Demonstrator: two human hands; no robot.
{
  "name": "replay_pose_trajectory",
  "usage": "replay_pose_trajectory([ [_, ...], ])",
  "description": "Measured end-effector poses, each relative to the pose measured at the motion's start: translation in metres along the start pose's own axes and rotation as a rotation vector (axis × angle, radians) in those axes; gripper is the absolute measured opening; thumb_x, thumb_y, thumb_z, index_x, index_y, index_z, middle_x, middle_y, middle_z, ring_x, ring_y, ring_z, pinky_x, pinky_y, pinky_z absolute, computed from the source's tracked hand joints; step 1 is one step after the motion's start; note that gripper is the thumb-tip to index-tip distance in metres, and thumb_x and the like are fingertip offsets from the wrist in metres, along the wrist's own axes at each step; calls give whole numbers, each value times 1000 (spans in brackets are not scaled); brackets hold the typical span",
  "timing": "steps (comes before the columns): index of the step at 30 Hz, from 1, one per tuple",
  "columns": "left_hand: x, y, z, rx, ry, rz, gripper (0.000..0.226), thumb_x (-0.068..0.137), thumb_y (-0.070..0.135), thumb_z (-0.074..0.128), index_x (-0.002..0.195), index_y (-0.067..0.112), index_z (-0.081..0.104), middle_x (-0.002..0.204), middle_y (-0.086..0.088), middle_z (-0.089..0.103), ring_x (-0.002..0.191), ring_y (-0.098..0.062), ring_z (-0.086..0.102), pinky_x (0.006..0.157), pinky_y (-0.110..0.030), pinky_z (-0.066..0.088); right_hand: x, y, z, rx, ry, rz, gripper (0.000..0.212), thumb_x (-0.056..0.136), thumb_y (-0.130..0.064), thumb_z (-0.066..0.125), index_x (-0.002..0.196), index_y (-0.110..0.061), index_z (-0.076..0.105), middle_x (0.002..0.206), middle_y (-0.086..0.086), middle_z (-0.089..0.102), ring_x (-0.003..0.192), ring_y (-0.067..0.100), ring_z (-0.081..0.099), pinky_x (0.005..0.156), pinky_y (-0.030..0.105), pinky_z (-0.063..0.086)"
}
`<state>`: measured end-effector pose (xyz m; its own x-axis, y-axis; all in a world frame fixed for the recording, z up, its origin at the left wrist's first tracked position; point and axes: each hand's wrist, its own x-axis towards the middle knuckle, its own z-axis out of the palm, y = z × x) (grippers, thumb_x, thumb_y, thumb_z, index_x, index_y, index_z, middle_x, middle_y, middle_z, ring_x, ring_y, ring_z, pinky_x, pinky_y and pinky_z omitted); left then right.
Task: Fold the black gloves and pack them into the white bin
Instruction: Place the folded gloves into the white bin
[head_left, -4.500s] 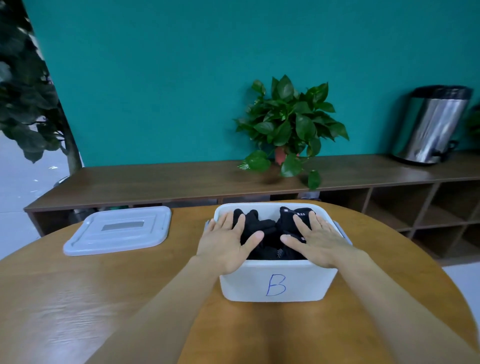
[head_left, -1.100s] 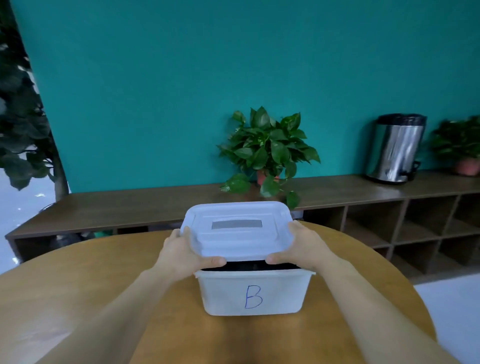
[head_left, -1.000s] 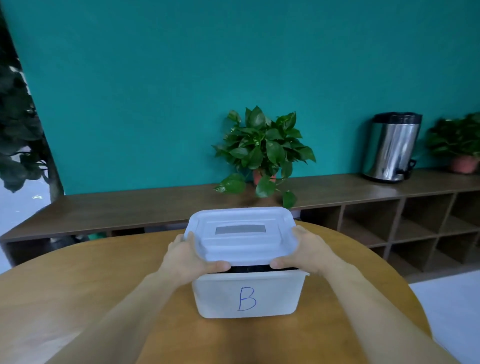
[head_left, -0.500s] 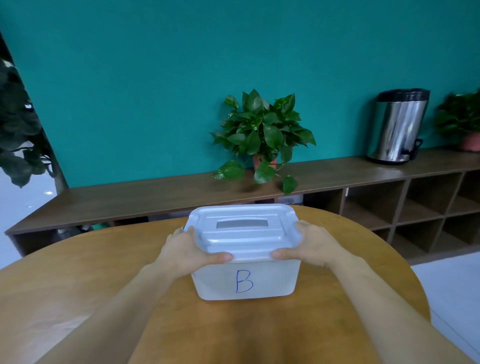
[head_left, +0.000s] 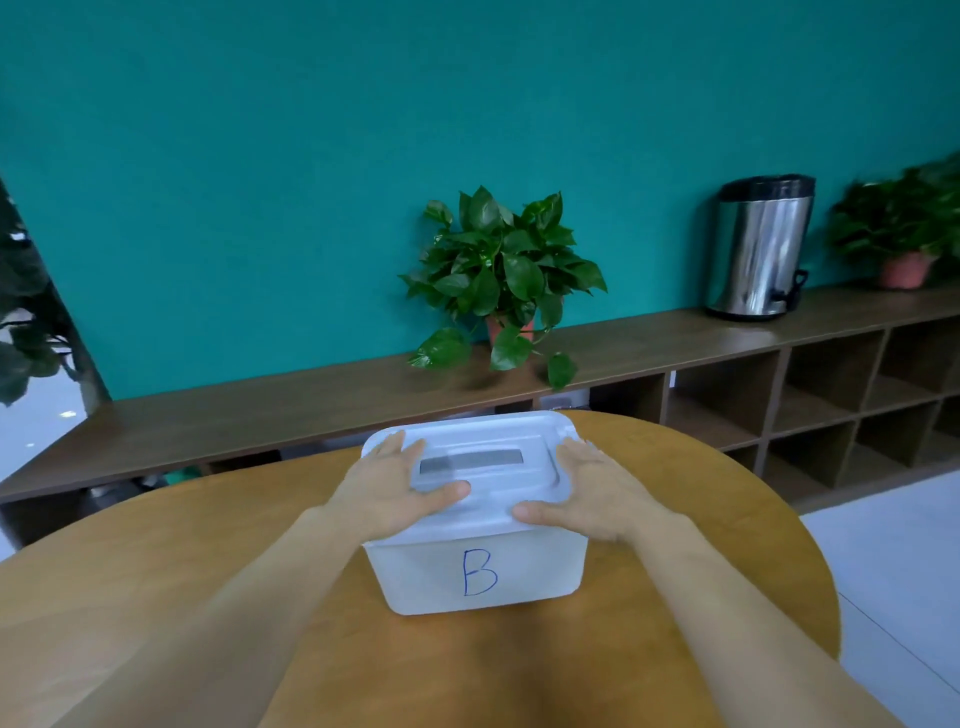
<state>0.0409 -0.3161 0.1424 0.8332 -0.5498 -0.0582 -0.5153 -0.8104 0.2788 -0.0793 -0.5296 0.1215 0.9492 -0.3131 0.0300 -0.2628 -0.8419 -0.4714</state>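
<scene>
Since half a second ago, both palms shifted onto the lid (head_left: 470, 460); left hand (head_left: 387, 486) and right hand (head_left: 587, 491) press flat, apart. Gloves unseen (presumably inside white bin (head_left: 478, 571)). Press evenly at corners.

gloves: hidden under lid (head_left: 470, 457) | right plant (head_left: 901, 223): blurred, cut by edge | left foliage (head_left: 21, 312): cut off

A blue handwritten "B" stands on the front wall of the white bin (head_left: 519, 571).
</scene>
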Motion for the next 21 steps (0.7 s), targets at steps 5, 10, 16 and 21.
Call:
replay_pose_trajectory([
  [5, 19, 11, 12, 30, -60, 75, 95, 82, 75, 50, 155, 22, 21, 163, 4, 13, 149, -14, 11, 117, -30, 15, 1, 3, 4, -34, 43, -2, 98, 76, -77, 55, 147, -14, 32, 156, 0, 27, 145, 18, 20, 116, 30, 17],
  [10, 26, 4, 20, 19, -47, 51, 99, 77, 79, 52, 155, 27, 21, 163, 8, 9, 149, -12, 11, 118, -31, 16, 1, 17, 20, 148, 177, 5, 113, 68, -75, 66, 155, -23, 15, 163, -8, 7, 149, 10, 3, 120, 31, 12],
  [16, 30, 5, 19, 1, -58, 70, 101, 75, 80, 51, 155, 28, 19, 163, 9, 8, 149, -12, 11, 118, -32, 17, -3, 28, 39, 751, 228, 311, 131, 59, -59, 85, 156, -17, 8, 145, -8, 41, 128, 16, 46, 102, 33, 45],
  [21, 31, 2, 23, -15, -41, 75, 103, 74, 82, 51, 155, 27, 19, 163, 9, 7, 150, -12, 10, 118, -33, 18, -3, 20, 36, 712, 309, 241, 108, 71, -38, 85, 154, -12, 20, 141, -9, 44, 121, 10, 46, 94, 20, 43],
])
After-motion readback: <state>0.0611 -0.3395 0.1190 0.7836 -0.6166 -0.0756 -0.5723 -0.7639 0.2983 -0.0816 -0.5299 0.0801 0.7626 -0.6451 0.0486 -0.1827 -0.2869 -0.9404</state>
